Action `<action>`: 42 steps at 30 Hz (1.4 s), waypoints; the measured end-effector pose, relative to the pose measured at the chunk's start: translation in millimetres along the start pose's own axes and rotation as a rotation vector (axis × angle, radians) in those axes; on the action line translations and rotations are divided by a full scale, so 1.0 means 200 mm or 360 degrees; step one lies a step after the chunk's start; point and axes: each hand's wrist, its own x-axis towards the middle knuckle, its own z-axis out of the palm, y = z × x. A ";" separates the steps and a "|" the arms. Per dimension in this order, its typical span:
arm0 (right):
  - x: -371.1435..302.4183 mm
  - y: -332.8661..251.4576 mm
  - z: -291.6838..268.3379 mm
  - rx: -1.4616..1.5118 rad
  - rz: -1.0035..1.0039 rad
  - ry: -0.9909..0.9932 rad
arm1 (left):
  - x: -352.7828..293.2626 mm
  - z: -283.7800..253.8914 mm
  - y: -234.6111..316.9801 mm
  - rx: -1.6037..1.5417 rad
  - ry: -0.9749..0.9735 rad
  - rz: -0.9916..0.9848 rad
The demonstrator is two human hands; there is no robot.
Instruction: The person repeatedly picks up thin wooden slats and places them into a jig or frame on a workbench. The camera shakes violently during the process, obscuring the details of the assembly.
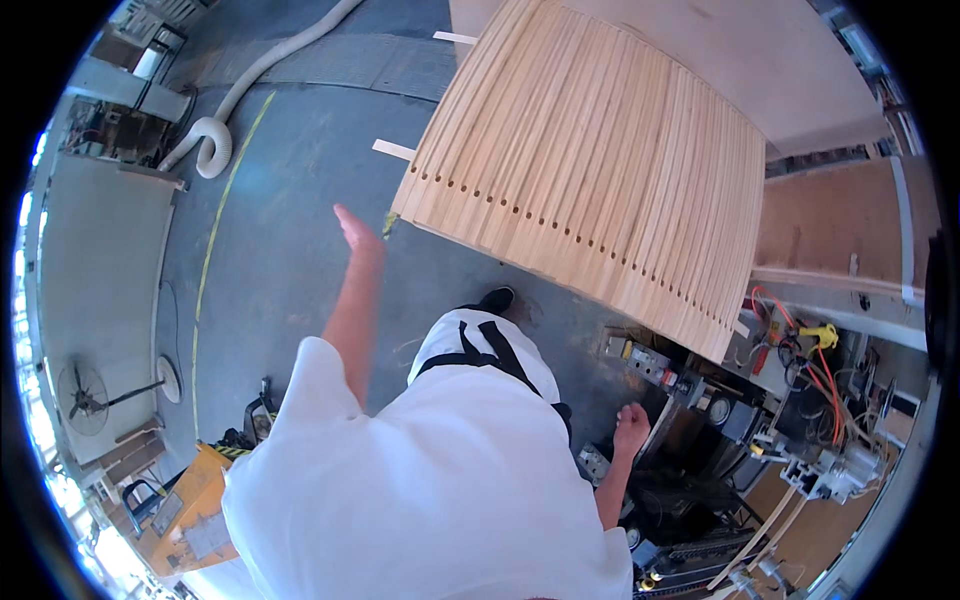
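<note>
My left hand (358, 230) is stretched out to the left, its fingers extended and nothing in them. It is just off the near left corner of a large stack of pale wooden slats (590, 140), apart from it. The slats lie side by side in a broad block, with a row of dark round holes along the near end. Low on the right, my right hand (631, 431) hangs beside a dark machine (690, 480). Its fingers look curled in, and I see nothing held in them.
Light strips (394, 149) jut from the stack's left side. A machine with red hoses (830, 390) stands at the right. On the left are a yellow floor line (215, 235), a pale flexible duct (270, 60), a standing fan (84, 392) and an orange cart (190, 510).
</note>
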 end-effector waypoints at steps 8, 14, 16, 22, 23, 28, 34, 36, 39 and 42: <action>-0.11 0.06 -0.17 0.0002 -0.0156 0.0150 | -0.12 0.31 -0.07 0.0046 0.0364 0.0020; -0.59 0.35 -0.30 -0.0146 0.0040 0.0469 | -0.15 0.27 -0.08 0.0001 -0.0126 0.0049; -0.76 0.39 -0.32 -0.0053 0.0023 0.0734 | -0.35 0.11 -0.18 0.0317 -0.0506 -0.0085; -1.16 0.03 -0.43 0.0099 0.0171 0.1266 | -0.48 -0.09 -0.79 0.2716 -0.2365 -0.0675; -1.28 -0.01 -0.47 -0.0186 0.0091 0.1421 | -0.49 -0.04 -0.96 0.3166 -0.2691 -0.0393; -2.13 -0.04 -0.27 -0.0467 0.0534 0.2215 | -0.80 0.41 -1.79 0.3326 -0.4814 0.1868; -2.99 0.16 0.24 -0.0964 0.1961 0.2460 | -1.84 0.82 -2.08 0.3702 -0.3847 0.2269; -3.25 0.23 0.37 -0.1042 0.2430 0.2445 | -2.09 0.78 -2.22 0.3526 -0.3972 0.2387; -3.48 0.34 0.55 -0.1183 0.2697 0.2246 | -2.38 0.61 -2.42 0.3203 -0.4240 0.2360; -3.45 0.34 0.52 -0.1199 0.2647 0.2213 | -2.59 0.18 -2.34 0.2581 -0.4674 0.1413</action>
